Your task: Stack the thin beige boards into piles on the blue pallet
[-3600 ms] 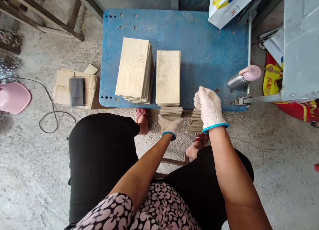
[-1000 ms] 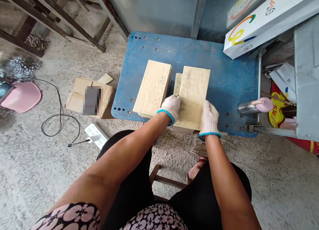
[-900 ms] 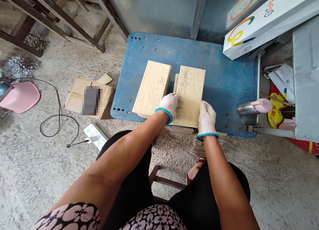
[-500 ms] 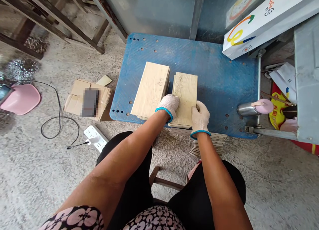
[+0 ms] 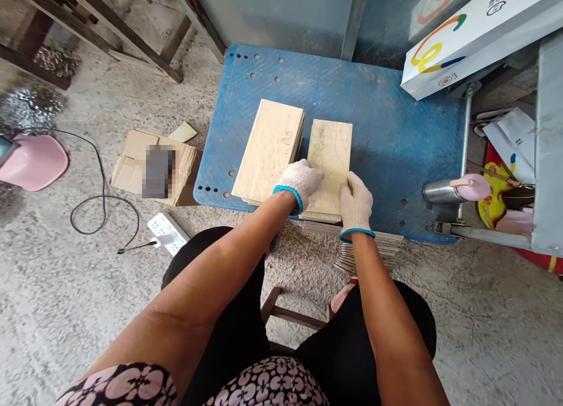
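Two stacks of beige rectangular tiles lie on a blue pallet. My left hand, in a white knit glove, rests with its fingers on the near left corner of the right stack's top tile. At the same tile's near right edge, my gloved right hand is curled round the side. The taller left stack sits just beside my left hand, untouched. Another pile of tiles lies on the floor below my right wrist.
A steel flask with a pink cap lies at the pallet's right edge beside a metal frame. A white printed box leans at the back right. A cardboard box, a power strip, a black cable and a pink object lie on the concrete floor to the left.
Both hands lowered the tile they held tilted above the right stack until it lay flat on top. The hands stay at its near end.
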`<state>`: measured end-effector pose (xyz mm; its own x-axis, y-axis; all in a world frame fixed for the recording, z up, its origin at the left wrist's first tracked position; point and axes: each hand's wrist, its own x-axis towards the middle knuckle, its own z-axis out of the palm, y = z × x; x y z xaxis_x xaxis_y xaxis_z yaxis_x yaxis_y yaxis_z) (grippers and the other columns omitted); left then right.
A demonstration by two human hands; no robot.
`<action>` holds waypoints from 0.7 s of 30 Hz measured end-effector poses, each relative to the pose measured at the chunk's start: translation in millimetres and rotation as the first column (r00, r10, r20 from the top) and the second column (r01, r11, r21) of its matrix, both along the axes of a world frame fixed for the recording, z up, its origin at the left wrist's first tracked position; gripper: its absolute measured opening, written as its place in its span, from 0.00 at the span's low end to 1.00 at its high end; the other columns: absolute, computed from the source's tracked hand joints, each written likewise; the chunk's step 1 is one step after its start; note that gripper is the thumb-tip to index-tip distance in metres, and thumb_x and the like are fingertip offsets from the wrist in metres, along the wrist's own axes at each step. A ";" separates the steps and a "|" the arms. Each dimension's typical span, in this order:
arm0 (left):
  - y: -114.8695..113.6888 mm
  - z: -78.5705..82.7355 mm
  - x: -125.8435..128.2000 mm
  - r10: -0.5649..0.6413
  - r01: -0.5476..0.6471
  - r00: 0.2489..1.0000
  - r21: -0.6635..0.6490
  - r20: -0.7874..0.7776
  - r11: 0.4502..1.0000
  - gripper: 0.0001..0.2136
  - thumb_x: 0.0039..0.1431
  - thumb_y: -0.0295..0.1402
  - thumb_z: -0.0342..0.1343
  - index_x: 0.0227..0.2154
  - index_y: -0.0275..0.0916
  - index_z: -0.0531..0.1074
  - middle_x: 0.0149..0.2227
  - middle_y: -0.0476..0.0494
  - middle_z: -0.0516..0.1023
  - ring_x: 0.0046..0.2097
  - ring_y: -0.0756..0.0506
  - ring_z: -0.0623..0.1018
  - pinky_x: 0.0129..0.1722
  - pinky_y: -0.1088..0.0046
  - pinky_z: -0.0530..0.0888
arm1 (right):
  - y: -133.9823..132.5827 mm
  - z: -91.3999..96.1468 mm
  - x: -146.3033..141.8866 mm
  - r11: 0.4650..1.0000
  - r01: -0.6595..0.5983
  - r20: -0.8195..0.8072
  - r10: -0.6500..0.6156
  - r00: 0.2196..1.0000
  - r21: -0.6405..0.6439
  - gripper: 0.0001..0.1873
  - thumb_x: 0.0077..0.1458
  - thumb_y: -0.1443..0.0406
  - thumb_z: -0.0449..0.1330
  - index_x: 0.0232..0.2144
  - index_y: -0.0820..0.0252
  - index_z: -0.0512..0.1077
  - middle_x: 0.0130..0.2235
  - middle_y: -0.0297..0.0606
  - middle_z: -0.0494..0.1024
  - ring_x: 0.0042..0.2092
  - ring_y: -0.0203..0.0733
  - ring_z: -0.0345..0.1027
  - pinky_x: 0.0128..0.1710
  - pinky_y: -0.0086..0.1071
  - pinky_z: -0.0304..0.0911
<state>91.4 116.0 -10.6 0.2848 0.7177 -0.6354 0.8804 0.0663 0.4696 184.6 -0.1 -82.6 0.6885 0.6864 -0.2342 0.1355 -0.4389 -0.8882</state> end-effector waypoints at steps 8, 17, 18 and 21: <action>-14.2 25.6 -2.4 -0.114 0.122 0.989 0.087 -0.090 0.989 0.07 0.56 0.38 0.51 0.28 0.41 0.69 0.28 0.41 0.71 0.37 0.40 0.74 0.37 0.65 0.69 | -9.7 -12.5 8.6 1.000 0.013 -0.003 -0.013 1.000 -0.015 0.19 0.53 0.62 0.54 0.45 0.62 0.76 0.46 0.43 0.78 0.51 0.48 0.69 0.57 0.45 0.61; -21.1 16.6 -13.2 -0.236 0.241 0.968 0.044 -0.084 0.970 0.11 0.56 0.36 0.51 0.38 0.36 0.73 0.42 0.29 0.75 0.44 0.34 0.75 0.43 0.59 0.70 | -10.5 5.9 2.2 0.984 -0.108 0.078 0.119 0.990 -0.140 0.16 0.54 0.63 0.51 0.37 0.59 0.77 0.39 0.41 0.79 0.41 0.47 0.69 0.48 0.40 0.63; -21.5 14.7 -13.8 -0.236 0.240 0.969 0.039 -0.073 0.970 0.11 0.56 0.35 0.51 0.38 0.37 0.73 0.41 0.29 0.75 0.44 0.34 0.75 0.43 0.60 0.70 | -10.5 9.4 1.3 0.980 -0.136 0.085 0.149 0.985 -0.146 0.16 0.55 0.63 0.50 0.38 0.59 0.77 0.39 0.40 0.79 0.41 0.46 0.69 0.47 0.39 0.63; -20.9 12.0 -14.4 -0.240 0.242 0.967 0.010 -0.079 0.970 0.10 0.56 0.36 0.50 0.35 0.38 0.73 0.38 0.33 0.76 0.43 0.36 0.76 0.40 0.64 0.70 | -10.9 15.6 -0.4 0.977 -0.151 0.089 0.165 0.982 -0.153 0.17 0.55 0.65 0.49 0.40 0.59 0.76 0.41 0.40 0.79 0.42 0.45 0.68 0.45 0.36 0.62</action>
